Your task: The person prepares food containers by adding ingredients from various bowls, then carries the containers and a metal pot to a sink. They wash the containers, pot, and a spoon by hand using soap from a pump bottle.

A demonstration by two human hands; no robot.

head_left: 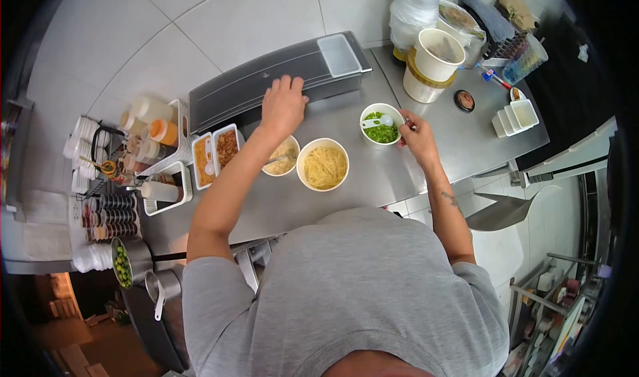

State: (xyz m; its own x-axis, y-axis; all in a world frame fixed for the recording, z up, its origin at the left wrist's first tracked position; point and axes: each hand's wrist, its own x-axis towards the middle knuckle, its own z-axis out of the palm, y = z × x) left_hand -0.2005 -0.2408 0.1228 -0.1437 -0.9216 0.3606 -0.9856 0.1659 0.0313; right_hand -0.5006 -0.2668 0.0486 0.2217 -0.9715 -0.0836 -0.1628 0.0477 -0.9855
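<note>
My left hand (284, 104) is on the front part of a long dark lidded container (246, 77), fingers stretched over the lid and thumb apart. With my right hand (418, 137) I pinch the right rim of a white tub (381, 142) of chopped green onions (382, 133). A white spoon (377, 122) lies across the onions. Between my arms stands a white bowl of noodles (324, 166). Left of it, partly behind my left forearm, is a smaller tub (282, 156) of pale crumbly food with a metal spoon in it.
Two white trays of toppings (227, 148) sit left of my forearm, beside baskets of sauce bottles (163, 134). A clear plastic tray (338, 54) rests on the dark container. Stacked white tubs (429, 77) and small square containers (516, 118) stand at the right.
</note>
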